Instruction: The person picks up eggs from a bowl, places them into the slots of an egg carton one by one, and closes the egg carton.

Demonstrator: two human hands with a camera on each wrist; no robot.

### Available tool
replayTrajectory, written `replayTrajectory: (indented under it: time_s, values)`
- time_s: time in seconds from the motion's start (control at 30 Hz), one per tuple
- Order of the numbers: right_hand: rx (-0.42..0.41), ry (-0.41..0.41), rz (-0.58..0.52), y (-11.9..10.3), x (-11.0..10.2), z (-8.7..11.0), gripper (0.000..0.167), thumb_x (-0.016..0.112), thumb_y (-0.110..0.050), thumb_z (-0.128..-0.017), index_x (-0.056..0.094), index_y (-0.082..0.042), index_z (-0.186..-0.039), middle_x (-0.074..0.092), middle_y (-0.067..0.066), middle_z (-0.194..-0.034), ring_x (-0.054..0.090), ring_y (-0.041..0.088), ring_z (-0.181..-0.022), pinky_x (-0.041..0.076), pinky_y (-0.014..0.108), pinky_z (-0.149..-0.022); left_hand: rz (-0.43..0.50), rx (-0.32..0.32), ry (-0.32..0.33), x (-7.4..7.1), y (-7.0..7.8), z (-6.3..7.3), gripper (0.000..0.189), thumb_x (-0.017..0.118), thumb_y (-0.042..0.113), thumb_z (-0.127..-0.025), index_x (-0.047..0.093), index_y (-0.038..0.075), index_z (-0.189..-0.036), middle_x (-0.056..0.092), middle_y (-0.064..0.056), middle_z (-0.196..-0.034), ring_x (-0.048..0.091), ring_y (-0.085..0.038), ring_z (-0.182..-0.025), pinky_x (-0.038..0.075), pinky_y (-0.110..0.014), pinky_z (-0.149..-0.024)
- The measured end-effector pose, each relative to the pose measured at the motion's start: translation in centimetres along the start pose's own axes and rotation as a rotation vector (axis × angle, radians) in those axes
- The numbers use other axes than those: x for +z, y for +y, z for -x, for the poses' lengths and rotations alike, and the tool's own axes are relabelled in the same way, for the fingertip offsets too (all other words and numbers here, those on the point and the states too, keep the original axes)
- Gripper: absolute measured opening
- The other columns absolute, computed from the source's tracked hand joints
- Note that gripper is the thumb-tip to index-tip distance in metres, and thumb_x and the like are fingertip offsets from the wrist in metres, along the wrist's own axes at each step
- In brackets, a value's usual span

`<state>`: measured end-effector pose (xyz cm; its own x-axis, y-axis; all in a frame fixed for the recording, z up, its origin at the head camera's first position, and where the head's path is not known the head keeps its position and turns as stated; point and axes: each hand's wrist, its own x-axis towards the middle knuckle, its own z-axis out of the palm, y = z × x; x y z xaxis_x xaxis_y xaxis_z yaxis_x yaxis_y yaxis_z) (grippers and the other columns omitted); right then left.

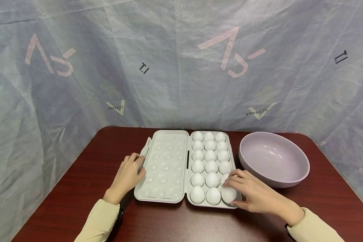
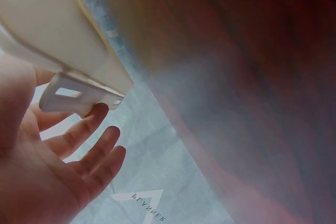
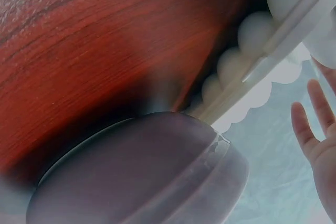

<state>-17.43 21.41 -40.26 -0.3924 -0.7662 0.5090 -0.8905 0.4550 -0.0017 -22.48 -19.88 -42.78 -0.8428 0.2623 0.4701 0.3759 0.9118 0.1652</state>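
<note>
An open egg carton lies on the table, its white lid (image 1: pixel 155 162) to the left and its tray (image 1: pixel 204 204) to the right. Rows of white eggs fill the tray. At the lid's outer edge, my left hand (image 1: pixel 126 174) touches the rim and the latch flap (image 2: pixel 79 95); its fingers are loosely bent. Over the tray's near right corner, my right hand (image 1: pixel 257 195) pinches the corner egg (image 1: pixel 229 195) between thumb and fingers. Part of the egg behind that one is hidden by the fingers. In the right wrist view, two of that hand's fingers (image 3: pixel 317 100) extend free.
A large pale purple bowl (image 1: pixel 275 159) stands right of the tray, close to the right hand, with nothing visible inside. The dark red wooden table (image 1: pixel 157 222) carries everything. A grey printed cloth (image 1: pixel 175 94) hangs behind and at both sides.
</note>
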Motion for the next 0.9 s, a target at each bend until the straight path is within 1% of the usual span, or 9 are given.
replayTrajectory:
  time_s: [0.13, 0.3, 0.43, 0.73, 0.9]
  values:
    - [0.018, -0.041, 0.013, -0.04, -0.07, 0.09, 0.051, 0.081, -0.026, -0.055, 0.062, -0.020, -0.101, 0.056, -0.013, -0.098, 0.046, 0.008, -0.100, 0.033, 0.027, -0.085, 0.000, 0.001, 0.004, -0.03, 0.00, -0.02, 0.034, 0.058, 0.011, -0.078, 0.064, 0.003, -0.111, 0.056, -0.015, -0.105, 0.051, -0.038, -0.094, 0.043, -0.047, -0.073]
    - [-0.013, -0.036, 0.004, 0.07, -0.01, 0.06, 0.051, 0.082, -0.024, -0.053, 0.062, -0.019, -0.101, 0.057, -0.013, -0.098, 0.046, 0.012, -0.098, 0.032, 0.030, -0.085, -0.001, 0.004, 0.010, 0.00, 0.00, 0.00, 0.034, 0.058, 0.011, -0.077, 0.064, 0.003, -0.110, 0.056, -0.014, -0.104, 0.051, -0.038, -0.093, 0.043, -0.047, -0.072]
    - [-0.026, -0.041, 0.019, 0.17, 0.09, 0.02, 0.050, 0.080, -0.027, -0.054, 0.062, -0.020, -0.101, 0.057, -0.014, -0.098, 0.047, 0.014, -0.099, 0.032, 0.032, -0.085, 0.001, 0.001, 0.011, 0.01, -0.04, 0.00, 0.034, 0.058, 0.011, -0.077, 0.064, 0.003, -0.110, 0.056, -0.014, -0.104, 0.051, -0.038, -0.093, 0.043, -0.048, -0.072]
    - [-0.009, -0.074, 0.040, 0.15, 0.36, -0.05, 0.048, 0.081, -0.028, -0.054, 0.062, -0.021, -0.097, 0.058, -0.016, -0.095, 0.048, 0.015, -0.100, 0.032, 0.031, -0.085, 0.008, -0.002, 0.005, 0.07, -0.12, 0.03, 0.035, 0.058, 0.011, -0.078, 0.064, 0.003, -0.111, 0.056, -0.014, -0.105, 0.051, -0.038, -0.094, 0.043, -0.047, -0.072]
    - [0.005, -0.095, 0.056, 0.08, 0.38, -0.08, 0.048, 0.081, -0.029, -0.053, 0.062, -0.021, -0.097, 0.058, -0.016, -0.094, 0.048, 0.015, -0.100, 0.030, 0.030, -0.086, 0.011, 0.001, 0.006, 0.06, -0.08, 0.01, 0.035, 0.058, 0.011, -0.078, 0.064, 0.003, -0.111, 0.056, -0.015, -0.105, 0.051, -0.037, -0.093, 0.043, -0.046, -0.072]
